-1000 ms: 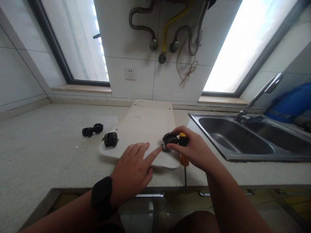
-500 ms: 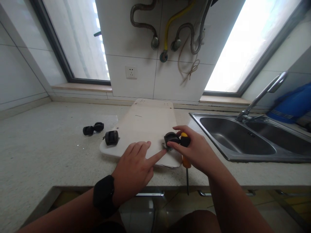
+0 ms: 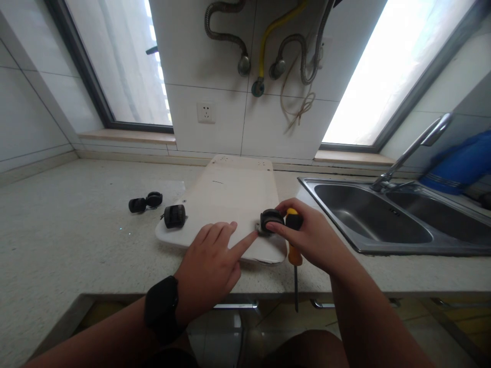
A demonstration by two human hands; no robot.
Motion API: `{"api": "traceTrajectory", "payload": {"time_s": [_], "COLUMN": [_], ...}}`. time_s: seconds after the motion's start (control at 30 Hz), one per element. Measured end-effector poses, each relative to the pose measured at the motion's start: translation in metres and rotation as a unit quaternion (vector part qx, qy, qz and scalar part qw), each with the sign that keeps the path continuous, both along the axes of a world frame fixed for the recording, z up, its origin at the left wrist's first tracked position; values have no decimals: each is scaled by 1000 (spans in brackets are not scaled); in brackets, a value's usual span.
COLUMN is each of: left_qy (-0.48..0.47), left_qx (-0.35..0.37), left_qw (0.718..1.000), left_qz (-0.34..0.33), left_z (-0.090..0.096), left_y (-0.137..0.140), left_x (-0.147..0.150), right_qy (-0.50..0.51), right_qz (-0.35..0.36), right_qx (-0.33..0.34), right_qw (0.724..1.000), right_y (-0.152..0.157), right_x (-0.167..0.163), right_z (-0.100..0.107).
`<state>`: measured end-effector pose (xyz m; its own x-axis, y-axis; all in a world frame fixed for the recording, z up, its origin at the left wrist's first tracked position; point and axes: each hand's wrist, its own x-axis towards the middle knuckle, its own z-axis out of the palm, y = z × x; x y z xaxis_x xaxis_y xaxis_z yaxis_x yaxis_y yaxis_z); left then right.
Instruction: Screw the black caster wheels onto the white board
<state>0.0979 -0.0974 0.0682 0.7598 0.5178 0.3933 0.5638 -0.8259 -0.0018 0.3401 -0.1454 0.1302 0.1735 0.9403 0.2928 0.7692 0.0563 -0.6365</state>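
A white board (image 3: 241,186) lies on the countertop. At its near right corner my right hand (image 3: 309,232) pinches a black caster wheel (image 3: 271,221) between thumb and fingers. The same hand also keeps a yellow-and-black screwdriver (image 3: 294,255) in its grip, shaft pointing down past the counter edge. My left hand (image 3: 215,258) rests over the board's near edge, its index finger stretched out to the caster's metal plate. A second caster wheel (image 3: 175,216) stands at the near left corner of the board.
Two loose caster wheels (image 3: 146,202) lie on the countertop (image 3: 76,230) left of the board. A double steel sink (image 3: 368,214) with a tap (image 3: 414,151) is at the right, and a blue item (image 3: 460,161) sits behind it. Pipes (image 3: 262,51) hang on the wall.
The caster in my right hand has turned and settled slightly on the board. My left index finger has shifted slightly left along its plate.
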Motion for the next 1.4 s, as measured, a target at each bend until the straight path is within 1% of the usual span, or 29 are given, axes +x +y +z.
{"api": "traceTrajectory", "payload": {"time_s": [0.3, 0.53, 0.67, 0.87, 1.07, 1.4], "left_qy": [-1, 0, 1, 6, 7, 1], "left_qx": [-3, -6, 0, 3, 9, 18], "left_qw": [1000, 1000, 1000, 1000, 1000, 1000], "left_qz": [2, 4, 2, 2, 1, 1], "left_z": [-1, 1, 0, -1, 0, -2], "left_y": [1, 0, -1, 1, 0, 2], "left_x": [0, -1, -1, -2, -2, -2], "right_qy": [-9, -5, -7, -14, 18, 15], "right_qz": [6, 58, 78, 77, 116, 98], "right_qx": [-1, -10, -13, -27, -21, -25], "right_qw": [1000, 998, 997, 997, 993, 995], "right_y": [1, 4, 3, 7, 12, 11], "right_x": [2, 11, 9, 4, 8, 9], "right_z": [1, 5, 8, 6, 4, 4]}}
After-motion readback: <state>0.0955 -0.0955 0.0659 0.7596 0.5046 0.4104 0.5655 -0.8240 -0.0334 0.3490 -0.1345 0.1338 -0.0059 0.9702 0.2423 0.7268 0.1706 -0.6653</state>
